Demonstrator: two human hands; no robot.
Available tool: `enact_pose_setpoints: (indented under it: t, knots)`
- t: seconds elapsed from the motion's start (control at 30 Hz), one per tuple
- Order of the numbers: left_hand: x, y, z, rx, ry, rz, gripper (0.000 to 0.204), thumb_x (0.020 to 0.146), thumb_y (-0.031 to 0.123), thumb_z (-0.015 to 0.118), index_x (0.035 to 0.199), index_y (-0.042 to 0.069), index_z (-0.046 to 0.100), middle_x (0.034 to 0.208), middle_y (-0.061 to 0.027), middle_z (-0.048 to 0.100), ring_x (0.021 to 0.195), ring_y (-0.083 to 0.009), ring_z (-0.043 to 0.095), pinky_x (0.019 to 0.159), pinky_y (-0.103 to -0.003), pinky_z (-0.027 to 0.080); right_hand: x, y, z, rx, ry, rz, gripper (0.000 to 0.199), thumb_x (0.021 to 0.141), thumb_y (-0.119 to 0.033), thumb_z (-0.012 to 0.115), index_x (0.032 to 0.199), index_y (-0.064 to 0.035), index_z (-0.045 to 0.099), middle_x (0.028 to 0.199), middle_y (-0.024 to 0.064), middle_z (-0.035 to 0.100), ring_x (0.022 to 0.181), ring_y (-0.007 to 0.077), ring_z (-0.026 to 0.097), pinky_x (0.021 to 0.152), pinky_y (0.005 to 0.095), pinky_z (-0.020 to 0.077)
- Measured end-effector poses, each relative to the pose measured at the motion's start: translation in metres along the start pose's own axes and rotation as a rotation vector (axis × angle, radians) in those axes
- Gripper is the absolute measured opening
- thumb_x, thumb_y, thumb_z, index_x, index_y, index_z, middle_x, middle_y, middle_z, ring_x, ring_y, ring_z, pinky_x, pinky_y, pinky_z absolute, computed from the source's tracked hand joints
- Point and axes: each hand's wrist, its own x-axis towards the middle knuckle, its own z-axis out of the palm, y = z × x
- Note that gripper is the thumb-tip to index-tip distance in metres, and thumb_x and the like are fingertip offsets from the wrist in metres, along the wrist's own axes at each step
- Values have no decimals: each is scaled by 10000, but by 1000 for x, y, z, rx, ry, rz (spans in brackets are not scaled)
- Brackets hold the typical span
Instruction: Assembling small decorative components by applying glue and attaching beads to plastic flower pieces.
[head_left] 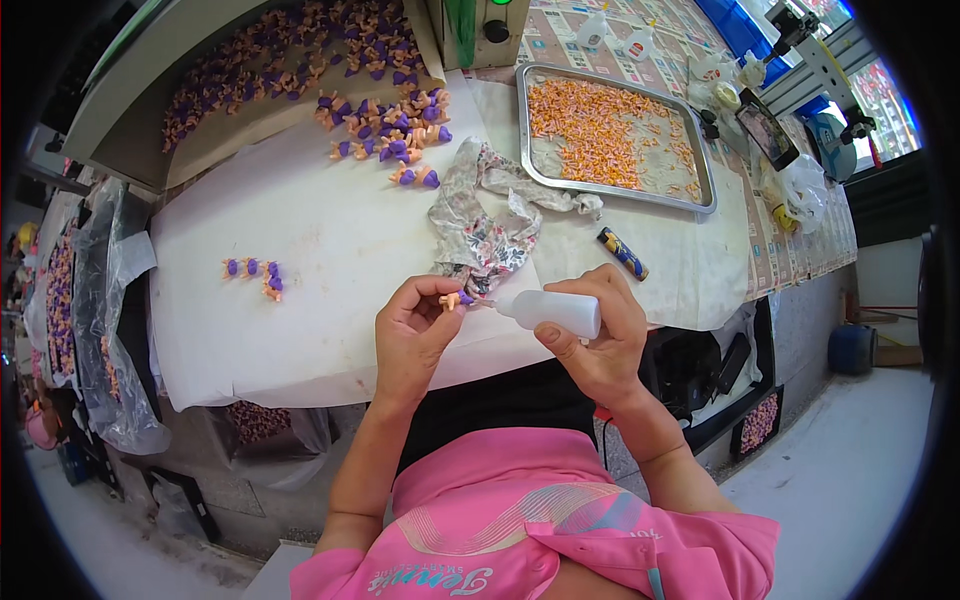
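Between the thumb and fingertips of my left hand (415, 335) is a small doll figure (455, 300), peach with purple. My right hand (612, 345) is wrapped round a white squeeze bottle (560, 313), tilted on its side. The bottle's narrow tip points left and meets or nearly meets the figure's purple part; I cannot tell whether they touch. Just beyond both hands lies a crumpled floral cloth (490, 235). A few like figures (252, 270) lie on the white table cover (330, 330) to the left.
Many more figures (395, 125) are heaped at the far left, running under a machine housing (130, 110). A metal tray (610, 195) of small orange pieces stands at the far right. Nearer lies a dark blue and yellow tube (622, 253). A phone (767, 130) is mounted at the right.
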Motion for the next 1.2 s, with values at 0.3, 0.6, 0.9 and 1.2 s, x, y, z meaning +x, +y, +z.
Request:
enact_pose_setpoints:
  t: [0.3,0.6,0.9,1.2]
  knots:
    - [1,-5,-7,8,-17,-11,211,846,-61,640,1047,-5,613,939,-1,598,832,-52,552,763,-194,456,-1,5,11,-30,-18,-9,317,744,-171,814,984,-20,672,833,90,646,712,199,541,618,301,451]
    - [1,-6,-5,34,-40,-12,206,846,-52,647,1043,-4,613,941,-2,601,833,-53,555,768,-198,456,-6,9,8,-10,-28,25,342,779,-243,801,983,-2,669,825,68,560,720,166,532,616,271,412]
    - [0,-9,-1,52,-46,-3,210,844,-64,641,1043,-7,611,935,0,597,827,-53,551,768,-194,453,-8,10,0,-16,-22,12,329,779,-232,800,981,-7,670,827,67,559,714,163,529,613,272,410]
    - [-2,-10,1,68,-52,5,212,841,-73,636,1041,-7,611,947,-6,600,837,-54,558,774,-195,456,-10,11,-5,-32,-22,15,323,786,-237,795,976,-7,669,810,64,557,711,165,527,612,271,407]
